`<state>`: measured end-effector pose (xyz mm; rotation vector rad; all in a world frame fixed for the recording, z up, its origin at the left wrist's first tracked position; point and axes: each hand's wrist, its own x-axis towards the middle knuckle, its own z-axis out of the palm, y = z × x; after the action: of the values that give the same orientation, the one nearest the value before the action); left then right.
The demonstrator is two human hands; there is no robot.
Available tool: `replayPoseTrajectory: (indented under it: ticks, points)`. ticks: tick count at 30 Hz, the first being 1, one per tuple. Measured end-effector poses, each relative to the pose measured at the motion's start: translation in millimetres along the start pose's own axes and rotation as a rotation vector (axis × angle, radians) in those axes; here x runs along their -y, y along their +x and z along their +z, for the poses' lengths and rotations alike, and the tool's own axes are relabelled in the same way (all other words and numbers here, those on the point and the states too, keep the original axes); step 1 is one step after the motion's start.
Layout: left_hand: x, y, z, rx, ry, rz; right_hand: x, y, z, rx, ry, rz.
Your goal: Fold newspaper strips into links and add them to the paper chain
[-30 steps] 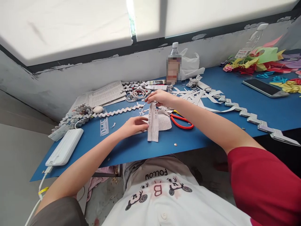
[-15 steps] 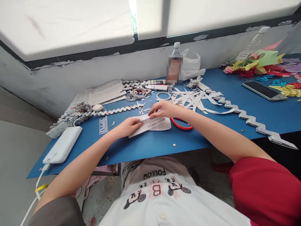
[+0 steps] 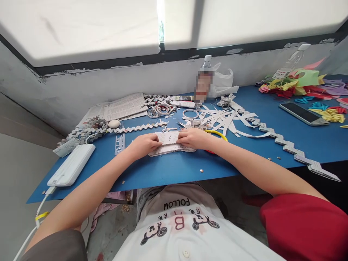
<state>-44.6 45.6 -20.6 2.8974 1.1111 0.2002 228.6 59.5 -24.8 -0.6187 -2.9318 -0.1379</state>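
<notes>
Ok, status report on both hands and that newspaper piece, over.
Left hand and right hand both pressed flat on the folded newspaper piece, which lies on the blue table. Scissors just behind the right hand.

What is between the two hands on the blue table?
In the head view, a printed newspaper piece lies flat between the left hand and right hand, both pressing it.
</notes>
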Motion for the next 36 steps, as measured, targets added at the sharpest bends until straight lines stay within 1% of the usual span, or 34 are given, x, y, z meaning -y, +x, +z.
replayPoseTrajectory:
  ticks: [3, 5, 7, 9, 11, 13, 15, 16, 17, 19, 21, 25, 27, 33, 36]
  points:
    - [-5, -6, -4.0, 0.070, 0.159, 0.038, 6, -8, -1, 0.020, -0.073, -0.017]
    - [-12, -11, -8.9, 0.094, 0.236, 0.070, 9, -14, -3, 0.003, -0.036, 0.010]
    - [-21, -15, -13.2, 0.065, 0.261, 0.086, 11, -18, -6, -0.033, 0.068, 0.073]
    - [-28, -15, -14.6, 0.016, 0.218, 0.068, 10, -19, -7, -0.061, 0.223, 0.189]
    - [-32, -11, -12.0, -0.037, 0.123, -0.020, 9, -16, -9, -0.071, 0.387, 0.341]
    - [-32, -5, -7.1, -0.080, -0.001, -0.167, 8, -12, -10, -0.071, 0.525, 0.485]
    - [-29, 1, -2.6, -0.096, -0.133, -0.291, 7, -8, -11, -0.059, 0.617, 0.581]
    - [-27, 3, -1.1, -0.095, -0.196, -0.330, 7, -6, -11, -0.048, 0.642, 0.605]
    - [-26, 4, -0.3, -0.091, -0.255, -0.353, 7, -6, -11, -0.038, 0.652, 0.609]
    - [-24, 5, -0.4, -0.081, -0.337, -0.363, 8, -6, -11, -0.031, 0.633, 0.573]
    - [-23, 4, -1.6, -0.069, -0.338, -0.339, 8, -9, -11, -0.041, 0.584, 0.510]
    - [-22, -2, -2.7, -0.046, -0.169, -0.187, 8, -15, -9, -0.056, 0.451, 0.384]
    - [-20, -5, -1.8, -0.036, -0.093, -0.133, 7, -17, -8, -0.065, 0.393, 0.349]
    - [-8, -7, 1.9, 0.007, 0.007, -0.149, 8, -20, -9, -0.075, 0.297, 0.323]
    - [-9, -9, -0.6, 0.018, 0.070, -0.101, 9, -21, -11, -0.068, 0.248, 0.271]
